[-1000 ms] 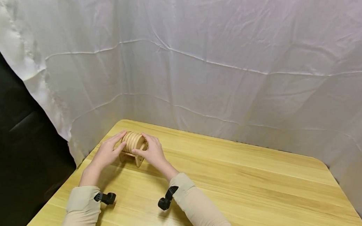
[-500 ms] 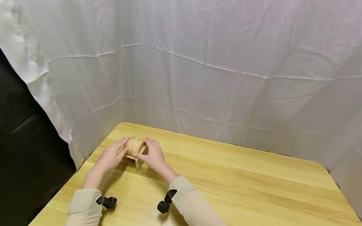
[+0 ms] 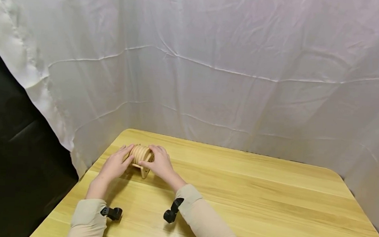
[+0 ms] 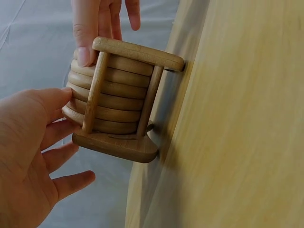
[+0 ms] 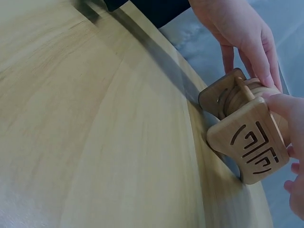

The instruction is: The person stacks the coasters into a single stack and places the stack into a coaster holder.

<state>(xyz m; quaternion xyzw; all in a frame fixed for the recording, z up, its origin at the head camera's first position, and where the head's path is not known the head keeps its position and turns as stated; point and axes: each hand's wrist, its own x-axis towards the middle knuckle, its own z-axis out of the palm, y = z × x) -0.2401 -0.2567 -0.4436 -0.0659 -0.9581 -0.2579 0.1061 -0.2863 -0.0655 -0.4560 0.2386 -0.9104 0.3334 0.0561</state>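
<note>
The wooden table [image 3: 269, 197] is carrying a small wooden coaster rack [image 3: 141, 159] near its far left corner, close to the white cloth backdrop [image 3: 213, 61]. The rack is lying on its side, so its two end plates are standing upright and the round coasters [image 4: 111, 95] are sitting on edge between the dowels.

The left hand [image 3: 115, 164] is resting on the left of the rack, thumb [image 4: 57, 97] touching the coaster rims, fingers loosely spread, gripping nothing. The right hand [image 3: 160, 162] is curling over the rack's right end, thumb pressing on the carved end plate [image 5: 249, 142] and fingertips [image 4: 85, 47] touching the top coaster.

Since the rack is sitting just inside the table's left edge, a sideways push could be sending it over that edge. With only light contact on either side, the coasters could also be slipping out between the dowels if the rack rolls.
</note>
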